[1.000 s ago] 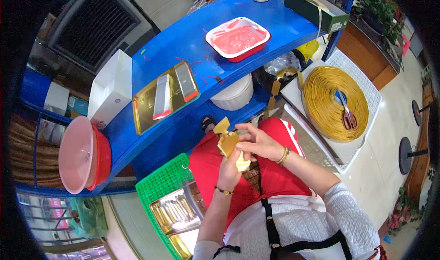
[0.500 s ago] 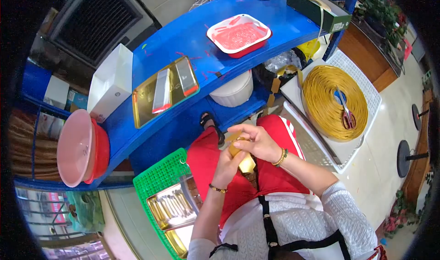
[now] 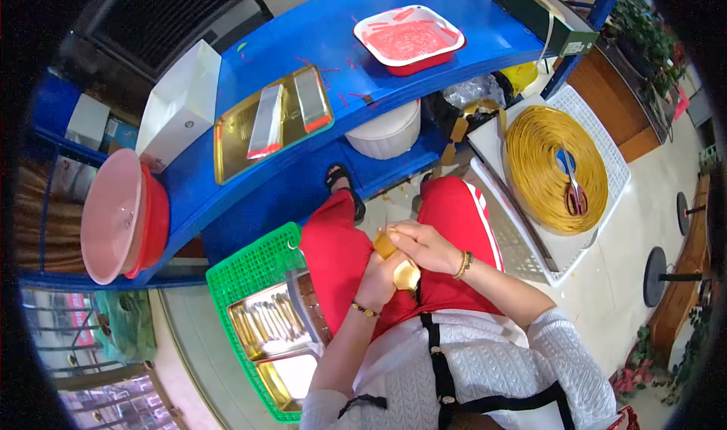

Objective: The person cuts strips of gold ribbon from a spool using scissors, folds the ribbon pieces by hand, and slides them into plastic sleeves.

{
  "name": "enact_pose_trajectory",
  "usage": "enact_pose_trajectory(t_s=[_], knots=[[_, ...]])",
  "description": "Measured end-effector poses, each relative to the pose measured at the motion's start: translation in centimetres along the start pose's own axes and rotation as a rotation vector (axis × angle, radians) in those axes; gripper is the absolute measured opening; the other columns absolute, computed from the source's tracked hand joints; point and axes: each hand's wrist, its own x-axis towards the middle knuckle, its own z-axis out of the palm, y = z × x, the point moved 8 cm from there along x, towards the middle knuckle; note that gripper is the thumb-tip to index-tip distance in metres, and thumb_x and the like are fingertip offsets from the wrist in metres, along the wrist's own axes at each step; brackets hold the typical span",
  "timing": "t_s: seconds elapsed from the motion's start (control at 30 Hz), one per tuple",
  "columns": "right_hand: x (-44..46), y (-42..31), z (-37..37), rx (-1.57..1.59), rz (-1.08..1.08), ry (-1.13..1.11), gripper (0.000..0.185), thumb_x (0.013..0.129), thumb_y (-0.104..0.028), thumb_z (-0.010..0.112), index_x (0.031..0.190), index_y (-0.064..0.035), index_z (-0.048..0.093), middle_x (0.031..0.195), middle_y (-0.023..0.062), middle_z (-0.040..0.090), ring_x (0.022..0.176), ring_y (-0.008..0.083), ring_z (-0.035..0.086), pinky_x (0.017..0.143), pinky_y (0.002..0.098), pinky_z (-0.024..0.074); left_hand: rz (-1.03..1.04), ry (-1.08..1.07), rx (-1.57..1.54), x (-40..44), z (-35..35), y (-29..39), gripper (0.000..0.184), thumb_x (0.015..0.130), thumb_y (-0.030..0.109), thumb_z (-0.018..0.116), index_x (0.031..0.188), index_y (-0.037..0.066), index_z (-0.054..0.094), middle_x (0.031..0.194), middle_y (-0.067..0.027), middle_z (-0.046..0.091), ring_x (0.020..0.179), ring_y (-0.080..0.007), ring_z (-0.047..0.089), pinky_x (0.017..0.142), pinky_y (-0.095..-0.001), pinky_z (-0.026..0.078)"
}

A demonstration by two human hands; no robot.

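Observation:
My left hand point(image 3: 375, 282) and my right hand point(image 3: 425, 248) meet above my lap, both closed on a shiny gold-coloured folded strip point(image 3: 406, 276). One flat, many-sided end of it shows beneath the hands. Its upper part stands between my left fingers and the right thumb and fingertips. The fingers hide where the two parts join. Left of my legs, a green basket point(image 3: 214, 278) holds metal trays, one with a row of slim white-and-gold pieces point(image 3: 269, 320). To my right lies a large coil of gold strip point(image 3: 528, 176) with scissors point(image 3: 575, 195) on top.
On the blue table point(image 3: 303, 40) stand a red-and-white basin point(image 3: 382, 57) of pink material, a gold tray point(image 3: 231, 146) with red-ended silver strips, and a white box point(image 3: 182, 115). Pink and red basins point(image 3: 113, 218) sit at the left. A white crate point(image 3: 615, 165) carries the coil.
My hands have shifted slightly on the gold strip, with the right hand lower over the left and the flat end turned more towards me. The whole view has tilted a little.

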Motion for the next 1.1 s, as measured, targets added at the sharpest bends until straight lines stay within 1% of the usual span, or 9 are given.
enact_pose_trajectory(t_s=[0.1,0.2,0.3,0.4,0.53,0.73,0.93,1.03,1.1], knots=[[-1.6,-1.4,-1.1,-0.161,-0.091,0.263,0.023,0.082,-0.014,0.057,0.102,-0.0027,0.058,0.112,0.0172,0.053,0.104,0.0343,0.051,0.091,0.0385,0.0388,-0.034,-0.02,-0.134,-0.6,-0.2,-0.6,0.028,0.089,0.015,0.046,0.114,0.003,0.048,0.099,-0.0046,0.057,0.086,-0.0129,0.059,0.068,-0.0258,0.048],[-3.0,-5.3,-1.4,-0.597,-0.406,0.349,0.031,0.073,-0.011,0.063,0.104,-0.0064,0.059,0.121,0.0168,0.047,0.112,0.0365,0.045,0.093,0.0424,0.0368,-0.061,0.091,-0.296,-0.6,-0.8,-1.8,0.026,0.088,0.015,0.047,0.111,0.003,0.05,0.099,-0.0062,0.058,0.083,-0.0138,0.059,0.068,-0.0266,0.049],[-1.9,-7.1,0.4,-0.758,-0.513,0.137,0.035,0.069,-0.011,0.064,0.104,-0.0103,0.06,0.126,0.0162,0.042,0.118,0.0382,0.039,0.093,0.0459,0.0352,-0.073,0.196,-0.252,-1.0,-0.3,-1.5,0.021,0.086,0.012,0.048,0.104,0.002,0.054,0.093,-0.0074,0.06,0.077,-0.0147,0.06,0.066,-0.0266,0.048],[-0.2,-6.0,1.0,-0.807,-0.501,0.006,0.035,0.068,-0.013,0.065,0.103,-0.0121,0.062,0.128,0.017,0.04,0.122,0.0366,0.036,0.093,0.046,0.0348,-0.135,0.059,-0.038,-1.4,-0.2,-2.0,0.019,0.083,0.009,0.047,0.098,0.0,0.056,0.087,-0.0094,0.062,0.076,-0.0155,0.061,0.067,-0.0273,0.048],[-0.2,-5.2,2.1,-0.746,-0.57,-0.08,0.028,0.069,-0.017,0.066,0.096,-0.011,0.065,0.126,0.0166,0.043,0.12,0.0361,0.039,0.091,0.0454,0.0358,-0.104,0.079,-0.015,-1.5,-1.2,-2.3,0.015,0.082,0.008,0.049,0.093,0.001,0.056,0.083,-0.0089,0.061,0.074,-0.0151,0.06,0.066,-0.0273,0.047],[-3.4,-6.4,-1.4,-0.68,-0.644,0.316,0.028,0.069,-0.019,0.069,0.095,-0.0112,0.066,0.121,0.0146,0.048,0.111,0.035,0.047,0.088,0.0459,0.0377,-0.042,0.1,-0.193,-1.3,-0.3,-0.3,0.008,0.087,0.007,0.048,0.092,0.002,0.052,0.074,-0.0044,0.054,0.071,-0.0164,0.059,0.062,-0.0275,0.048],[-2.3,-6.7,-1.2,-0.703,-0.567,0.314,0.025,0.066,-0.019,0.07,0.089,-0.0112,0.068,0.117,0.0126,0.052,0.112,0.0325,0.046,0.09,0.0466,0.0351,-0.102,0.046,-0.007,-0.9,-0.2,-1.5,0.015,0.086,0.009,0.05,0.1,0.004,0.053,0.079,-0.0065,0.061,0.07,-0.0151,0.061,0.062,-0.027,0.05],[-1.8,-6.2,-0.9,-0.728,-0.591,0.325,0.019,0.067,-0.019,0.068,0.086,-0.0123,0.068,0.116,0.0097,0.052,0.117,0.0299,0.043,0.093,0.0474,0.0315,-0.039,0.059,0.179,-0.7,-1.0,-1.7,0.011,0.085,0.009,0.05,0.093,0.004,0.054,0.071,-0.0046,0.06,0.065,-0.0136,0.06,0.06,-0.0255,0.049],[-1.9,-6.2,-0.9,-0.751,-0.598,0.329,0.018,0.066,-0.018,0.068,0.084,-0.0133,0.068,0.116,0.0084,0.053,0.117,0.0292,0.043,0.094,0.0481,0.0309,-0.044,0.078,0.181,-0.7,-1.0,-1.6,0.013,0.086,0.009,0.049,0.095,0.003,0.055,0.075,-0.0055,0.061,0.067,-0.0138,0.061,0.06,-0.0258,0.049]])
